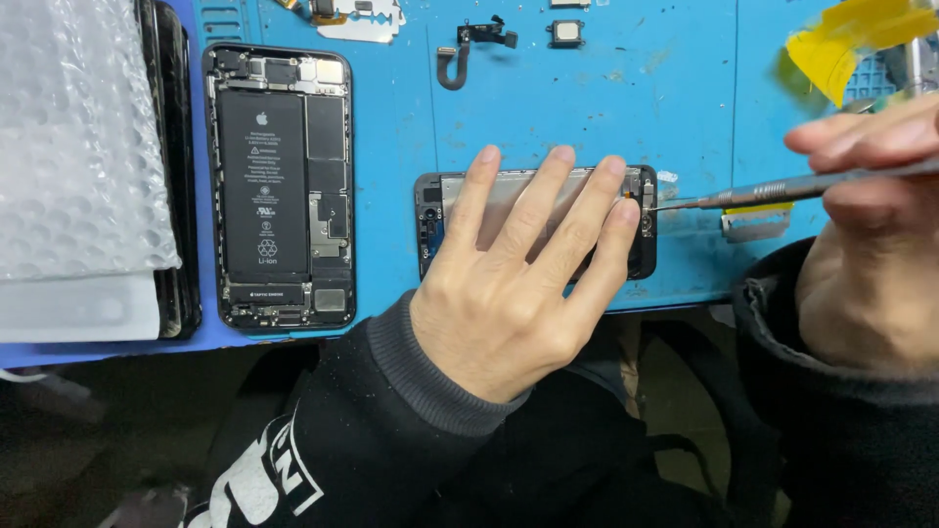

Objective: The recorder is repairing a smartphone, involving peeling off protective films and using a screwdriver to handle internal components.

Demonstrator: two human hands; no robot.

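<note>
Screwdriver [782,189] tip at screen assembly [638,220] right edge.

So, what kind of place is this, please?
Probably a phone repair bench. An opened phone body with its battery exposed lies on a blue work mat. The left hand presses down a screen assembly, the right hand works a screwdriver at it, and small loose parts lie nearby.
</note>
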